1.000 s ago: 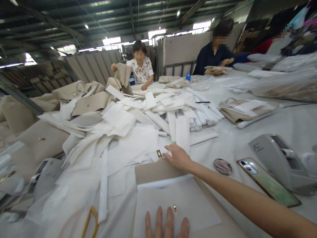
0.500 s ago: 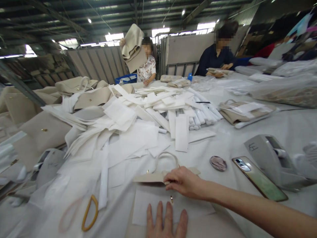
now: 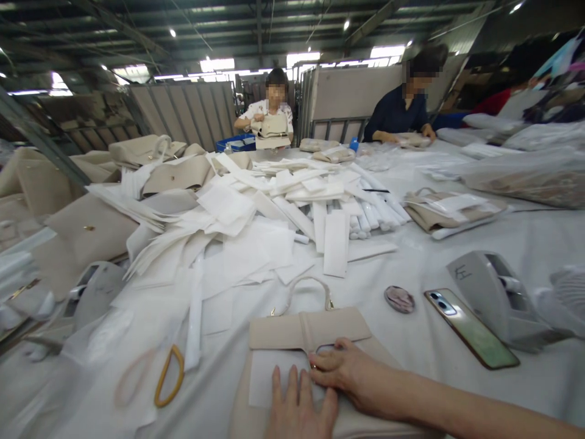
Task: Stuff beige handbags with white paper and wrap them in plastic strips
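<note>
A beige handbag [image 3: 283, 329] lies before me, its top handle upright and its flap folded down over the front. White sheet [image 3: 260, 372] shows beneath the flap, against the bag's front. My left hand [image 3: 299, 405] rests flat there with fingers spread, partly over the sheet. Closed at the lower end of the flap's middle strap, my right hand [image 3: 350, 375] has its fingertips around the small gold clasp. The fingers partly hide the clasp and strap end.
White sheets [image 3: 256, 250] and wrapped rolls pile up ahead. Scissors [image 3: 169, 378] lie at left, with more bags [image 3: 95, 231] beyond. A round disc [image 3: 399, 299], a phone [image 3: 470, 329] and a tape dispenser [image 3: 503, 299] sit at right. Two co-workers [image 3: 269, 116] handle bags across the table.
The flap came down over the front, and my right hand moved down with it to the clasp. My left hand stays flat. The co-worker opposite lowered a raised bag.
</note>
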Demonstrator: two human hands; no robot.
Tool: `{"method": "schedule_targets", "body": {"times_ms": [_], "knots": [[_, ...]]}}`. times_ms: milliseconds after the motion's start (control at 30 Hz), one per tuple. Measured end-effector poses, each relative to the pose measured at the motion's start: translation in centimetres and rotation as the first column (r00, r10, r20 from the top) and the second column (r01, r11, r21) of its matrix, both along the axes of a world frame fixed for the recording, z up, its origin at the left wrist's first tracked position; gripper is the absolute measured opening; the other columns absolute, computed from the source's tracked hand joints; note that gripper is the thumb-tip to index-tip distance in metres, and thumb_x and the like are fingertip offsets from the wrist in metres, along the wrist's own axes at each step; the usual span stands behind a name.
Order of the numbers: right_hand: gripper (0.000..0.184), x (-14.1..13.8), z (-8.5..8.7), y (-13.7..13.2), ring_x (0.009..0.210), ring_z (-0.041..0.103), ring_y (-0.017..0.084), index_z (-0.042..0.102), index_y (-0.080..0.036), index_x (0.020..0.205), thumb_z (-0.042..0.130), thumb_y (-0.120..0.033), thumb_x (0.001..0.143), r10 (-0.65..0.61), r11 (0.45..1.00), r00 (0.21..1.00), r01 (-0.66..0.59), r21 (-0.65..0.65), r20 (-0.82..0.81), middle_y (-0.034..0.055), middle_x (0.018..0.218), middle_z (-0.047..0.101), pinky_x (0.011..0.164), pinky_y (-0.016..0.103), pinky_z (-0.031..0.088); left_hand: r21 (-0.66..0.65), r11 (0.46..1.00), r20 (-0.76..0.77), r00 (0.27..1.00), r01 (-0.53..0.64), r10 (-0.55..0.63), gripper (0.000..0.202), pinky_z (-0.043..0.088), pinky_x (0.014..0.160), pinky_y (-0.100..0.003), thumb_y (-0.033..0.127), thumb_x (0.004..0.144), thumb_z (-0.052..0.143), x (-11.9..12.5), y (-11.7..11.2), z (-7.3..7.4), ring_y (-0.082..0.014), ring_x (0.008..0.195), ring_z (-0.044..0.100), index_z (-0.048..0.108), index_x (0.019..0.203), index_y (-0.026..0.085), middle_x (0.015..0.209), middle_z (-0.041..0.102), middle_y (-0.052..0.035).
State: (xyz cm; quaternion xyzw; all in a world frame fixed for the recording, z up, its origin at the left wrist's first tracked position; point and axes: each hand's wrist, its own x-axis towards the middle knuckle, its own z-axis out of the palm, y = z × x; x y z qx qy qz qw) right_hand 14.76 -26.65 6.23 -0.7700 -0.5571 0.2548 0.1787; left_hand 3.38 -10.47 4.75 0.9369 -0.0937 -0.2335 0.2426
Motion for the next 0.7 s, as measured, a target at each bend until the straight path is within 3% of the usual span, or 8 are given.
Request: {"method": "schedule_targets", "body": {"times_ms": [100, 200, 300, 367, 500, 567, 633, 700], "knots": [[0.054, -0.2, -0.4, -0.5, 0.111, 0.054, 0.023, 0.055, -0.028, 0.124, 0.043, -0.006, 0.076, -0.063, 0.998, 0.993, 0.062, -0.015, -0.095, 0.0072, 0.121, 0.061, 0.095, 0.041, 0.031, -0.187, 0.977, -0.008, 0.994, -0.106, 0.106, 0.039, 0.041, 0.095, -0.048, 0.048, 0.091, 0.039, 1.8, 1.0, 2.1, -0.0303, 0.108, 0.058, 0.064, 0.108, 0.024, 0.113, 0.067, -0.0111], [0.066, -0.1, -0.9, -0.9, 0.114, 0.053, 0.025, 0.040, -0.023, 0.140, 0.041, -0.006, 0.076, -0.116, 0.993, 0.985, 0.112, -0.037, -0.131, 0.0120, 0.129, 0.057, 0.099, 0.045, 0.031, -0.282, 0.928, 0.043, 0.963, -0.243, 0.265, 0.030, 0.044, 0.082, -0.032, 0.028, 0.090, 0.035, 4.2, 1.4, 3.0, -0.0212, 0.090, 0.062, 0.065, 0.090, 0.021, 0.093, 0.070, -0.0061], [0.079, -0.2, -1.8, -1.5, 0.124, 0.045, 0.028, 0.015, -0.015, 0.151, 0.040, -0.007, 0.076, -0.178, 0.983, 0.972, 0.170, -0.063, -0.153, 0.0158, 0.143, 0.045, 0.106, 0.048, 0.027, -0.251, 0.948, -0.028, 0.980, -0.199, 0.198, 0.019, 0.043, 0.075, -0.028, 0.021, 0.080, 0.048, 6.0, 1.1, 1.7, -0.0202, 0.085, 0.064, 0.066, 0.083, 0.018, 0.088, 0.072, -0.0061], [0.082, -0.3, -2.3, -1.7, 0.126, 0.043, 0.029, 0.005, -0.012, 0.152, 0.039, -0.008, 0.077, -0.246, 0.969, 0.951, 0.236, -0.074, -0.189, 0.0146, 0.140, 0.048, 0.107, 0.048, 0.028, -0.188, 0.965, -0.060, 0.983, -0.181, 0.172, 0.017, 0.043, 0.073, -0.028, 0.018, 0.075, 0.050, 6.8, 0.7, 0.4, -0.0215, 0.084, 0.065, 0.066, 0.080, 0.016, 0.085, 0.072, -0.0087], [0.072, 0.2, -2.2, -2.0, 0.121, 0.051, 0.025, 0.022, -0.015, 0.150, 0.039, -0.013, 0.080, -0.349, 0.922, 0.876, 0.384, 0.045, -0.335, 0.0093, 0.122, 0.065, 0.106, 0.045, 0.033, -0.109, 0.981, -0.054, 0.986, -0.161, 0.156, 0.019, 0.041, 0.068, -0.028, 0.016, 0.074, 0.048, 7.3, 0.3, -0.9, -0.0213, 0.080, 0.065, 0.067, 0.079, 0.012, 0.084, 0.072, -0.0111], [0.059, 1.1, -2.0, -3.1, 0.115, 0.056, 0.023, 0.040, -0.018, 0.142, 0.038, -0.019, 0.083, -0.523, 0.782, 0.762, 0.607, 0.142, -0.382, 0.0084, 0.112, 0.069, 0.105, 0.043, 0.037, -0.069, 0.987, -0.055, 0.989, -0.142, 0.138, 0.021, 0.041, 0.066, -0.028, 0.016, 0.075, 0.047, 7.5, 0.1, -0.8, -0.0213, 0.079, 0.065, 0.067, 0.080, 0.012, 0.084, 0.072, -0.0120], [0.048, 1.9, -2.5, -5.1, 0.109, 0.060, 0.024, 0.054, -0.020, 0.129, 0.036, -0.027, 0.085, -0.767, 0.472, 0.500, 0.864, 0.175, -0.402, 0.0092, 0.105, 0.070, 0.098, 0.043, 0.044, -0.021, 0.992, -0.058, 0.990, -0.127, 0.125, 0.023, 0.041, 0.065, -0.029, 0.017, 0.078, 0.045, 7.5, -0.1, -0.6, -0.0218, 0.079, 0.065, 0.067, 0.081, 0.010, 0.085, 0.072, -0.0137], [0.040, 2.0, -3.7, -7.4, 0.098, 0.064, 0.025, 0.062, -0.019, 0.111, 0.035, -0.031, 0.085, -0.881, 0.173, 0.186, 0.983, 0.069, -0.435, 0.0098, 0.096, 0.071, 0.087, 0.042, 0.050, 0.024, 0.993, -0.051, 0.992, -0.115, 0.116, 0.027, 0.042, 0.068, -0.030, 0.017, 0.081, 0.042, 7.4, -0.4, -0.5, -0.0229, 0.083, 0.065, 0.067, 0.086, 0.009, 0.090, 0.071, -0.0161]]}}
